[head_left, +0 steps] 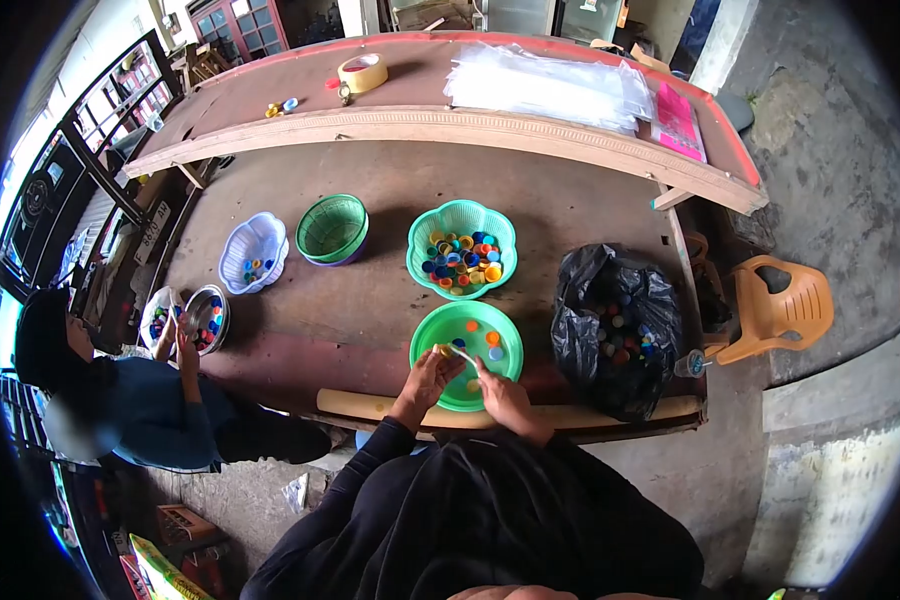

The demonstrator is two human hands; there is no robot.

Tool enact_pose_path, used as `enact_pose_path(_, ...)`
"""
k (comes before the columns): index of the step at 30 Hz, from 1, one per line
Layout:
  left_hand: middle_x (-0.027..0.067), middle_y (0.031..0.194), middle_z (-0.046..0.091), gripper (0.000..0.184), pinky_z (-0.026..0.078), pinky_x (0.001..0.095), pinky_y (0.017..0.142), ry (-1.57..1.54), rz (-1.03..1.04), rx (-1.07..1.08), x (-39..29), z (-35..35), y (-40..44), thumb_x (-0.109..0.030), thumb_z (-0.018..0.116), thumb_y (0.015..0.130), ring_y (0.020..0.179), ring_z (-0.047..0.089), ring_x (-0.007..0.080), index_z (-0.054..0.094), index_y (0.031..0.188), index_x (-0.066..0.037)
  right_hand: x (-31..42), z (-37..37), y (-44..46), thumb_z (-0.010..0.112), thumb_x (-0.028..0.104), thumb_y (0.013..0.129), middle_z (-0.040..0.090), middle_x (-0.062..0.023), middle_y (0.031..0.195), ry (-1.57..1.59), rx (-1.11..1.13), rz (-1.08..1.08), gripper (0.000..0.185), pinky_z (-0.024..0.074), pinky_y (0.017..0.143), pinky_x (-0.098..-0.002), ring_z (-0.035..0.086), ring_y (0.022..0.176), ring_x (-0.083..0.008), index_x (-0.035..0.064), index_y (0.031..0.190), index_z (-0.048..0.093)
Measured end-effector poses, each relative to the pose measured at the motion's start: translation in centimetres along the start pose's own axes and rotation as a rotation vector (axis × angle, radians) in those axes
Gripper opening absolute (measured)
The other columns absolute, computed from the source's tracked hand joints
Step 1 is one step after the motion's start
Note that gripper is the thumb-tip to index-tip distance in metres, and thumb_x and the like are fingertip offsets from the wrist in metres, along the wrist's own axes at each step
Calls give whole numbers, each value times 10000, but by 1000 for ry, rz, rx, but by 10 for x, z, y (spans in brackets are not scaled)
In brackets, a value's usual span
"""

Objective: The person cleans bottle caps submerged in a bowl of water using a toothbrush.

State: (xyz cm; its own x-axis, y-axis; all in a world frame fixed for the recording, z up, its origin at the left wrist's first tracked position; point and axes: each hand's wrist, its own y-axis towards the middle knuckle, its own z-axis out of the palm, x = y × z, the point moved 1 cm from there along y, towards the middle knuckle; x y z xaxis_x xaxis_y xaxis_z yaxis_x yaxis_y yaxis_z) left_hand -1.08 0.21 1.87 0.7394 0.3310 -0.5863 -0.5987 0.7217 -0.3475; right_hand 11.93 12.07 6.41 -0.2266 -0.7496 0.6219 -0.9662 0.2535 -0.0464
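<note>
Steel bowl (223, 335) with coloured caps (213, 323) stands at the left of the counter (315, 310), near a co-worker's hands (188, 358); a lavender basin (255, 236) and a green basket (332, 228) follow. Centrally, the person's left hand (434, 377) pinches a small yellowish cap (441, 350) over a green basin (433, 328) containing loose caps (493, 339); the right hand (507, 400) grips a thin pale tool (463, 354), contact with the cap unclear. Rightmost sits an open black bag (573, 305).

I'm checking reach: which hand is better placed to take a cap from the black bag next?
Probably the right hand: it is nearer the black bag, though it holds a thin tool.
</note>
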Motion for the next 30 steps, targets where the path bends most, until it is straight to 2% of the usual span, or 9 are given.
enact_pose_path(3, 187, 1102, 560, 328, 456, 412, 905, -22, -31, 7, 6, 3, -2, -280, 383, 952, 1043, 553, 294, 457, 1108, 0, -4, -6, 4, 492, 131, 858, 609, -198, 838, -52, -102, 68, 487, 469, 626, -426, 603, 741, -347, 76, 1320, 348)
enact_pose_path(8, 184, 1098, 563, 322, 454, 413, 908, -33, -24, 14, 4, -1, -2, -277, 387, 951, 1029, 559, 287, 469, 1093, 0, -11, 6, 1, 491, 116, 855, 612, -195, 847, 3, -15, -18, 488, 471, 631, -429, 602, 744, -350, 48, 1315, 343)
enact_pose_path(10, 177, 1094, 566, 313, 454, 415, 908, -16, -19, 16, 6, 0, -2, -268, 391, 950, 1035, 556, 295, 470, 1087, 3, -8, -6, 5, 488, 115, 855, 609, -190, 848, -25, -76, 78, 502, 469, 632, -433, 599, 740, -351, 47, 1324, 323)
enact_pose_path(14, 212, 1140, 535, 319, 453, 411, 917, -18, -29, 24, 4, -8, -2, -243, 353, 961, 1064, 537, 317, 428, 1130, 17, -5, 5, 1, 454, 157, 881, 597, -192, 812, 51, -3, -70, 479, 467, 577, -430, 596, 683, -340, 42, 1325, 316)
enact_pose_path(18, 198, 1112, 549, 298, 460, 404, 905, 9, -40, -10, 9, -9, 5, -239, 373, 956, 1045, 549, 305, 442, 1108, 7, -18, 4, 6, 476, 130, 861, 606, -188, 865, -36, -59, 76, 513, 477, 630, -411, 602, 750, -330, 68, 1339, 301)
enact_pose_path(20, 179, 1076, 569, 254, 468, 404, 889, -19, -53, -23, 11, -15, 4, -229, 414, 944, 1001, 573, 293, 466, 1060, -8, -10, 2, 1, 473, 136, 862, 607, -190, 839, 26, -118, -47, 497, 477, 620, -411, 604, 741, -325, 78, 1332, 325)
enact_pose_path(22, 191, 1088, 556, 243, 479, 398, 874, -40, -81, 0, 7, -8, 0, -227, 415, 944, 998, 572, 305, 441, 1060, -15, -8, 0, 2, 479, 145, 859, 608, -180, 835, -53, 116, 92, 484, 475, 612, -415, 603, 728, -322, 74, 1321, 349)
enact_pose_path(26, 199, 1096, 546, 236, 504, 362, 815, 116, -74, -65, 0, 2, 11, -230, 430, 939, 952, 584, 267, 414, 1073, -37, -38, -5, 11, 487, 143, 855, 606, -183, 822, -51, -113, 157, 467, 469, 606, -428, 602, 713, -332, 65, 1302, 376)
enact_pose_path(30, 102, 1053, 560, 275, 447, 347, 828, 565, 127, -8, -42, 24, 53, -227, 477, 921, 971, 559, 212, 410, 1128, -58, -36, -21, 11, 488, 142, 858, 597, -184, 788, 36, -193, 126, 451, 459, 605, -439, 589, 703, -347, 52, 1289, 390)
